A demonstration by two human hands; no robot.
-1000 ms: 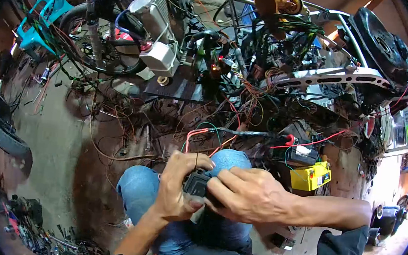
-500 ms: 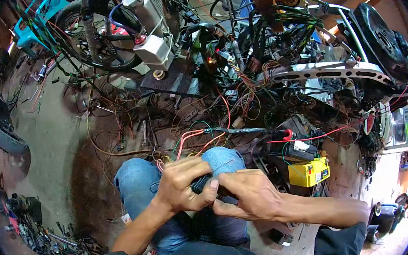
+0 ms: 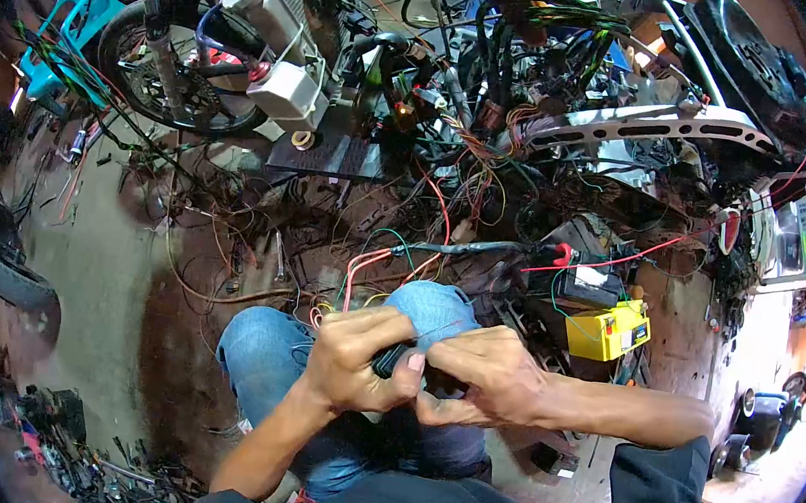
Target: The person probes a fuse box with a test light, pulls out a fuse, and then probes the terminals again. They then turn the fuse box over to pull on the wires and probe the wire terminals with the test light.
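Note:
Over my knees, my left hand is closed around a small black part, perhaps a connector; its exact kind is partly hidden by the fingers. Red wires run down from a dark-wrapped harness toward that hand. My right hand meets the left one, its thumb and fingers pinched together at the black part. A thin dark strand shows above the right fingers; what they grip is too small to make out. Both hands sit in front of my jeans.
A stripped motorcycle with a front wheel and tangled wiring stands ahead. A yellow battery and a black battery are at right. Tools lie at lower left, near a turquoise chair further back.
The whole view has shifted slightly left and up. Both hands keep nearly the same hold on the black part, with only small finger movement.

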